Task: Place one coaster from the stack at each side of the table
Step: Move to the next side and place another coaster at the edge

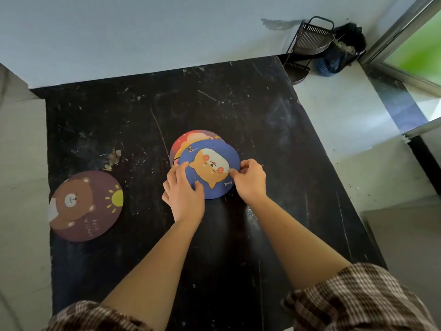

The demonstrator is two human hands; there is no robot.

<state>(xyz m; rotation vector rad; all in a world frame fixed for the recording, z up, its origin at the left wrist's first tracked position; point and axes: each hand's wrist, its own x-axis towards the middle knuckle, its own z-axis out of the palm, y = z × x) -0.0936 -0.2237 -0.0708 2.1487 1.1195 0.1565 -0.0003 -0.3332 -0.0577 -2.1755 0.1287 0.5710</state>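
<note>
A small stack of round coasters lies in the middle of the black table [238,111]. Its top one is a blue coaster [210,163] with an orange dog on it; a red coaster [188,139] peeks out beneath it at the far side. My left hand [183,194] grips the blue coaster's near left edge, thumb on top. On the right edge, my right hand [250,180] pinches the same coaster. A brown coaster [86,206] with a bear and a sun lies flat by the table's left edge.
A scrap of debris [113,158] lies on the table behind the brown coaster. Beyond the far right corner stand a dark wire rack [307,44] and a black bin [346,48]. A wall runs along the table's far edge.
</note>
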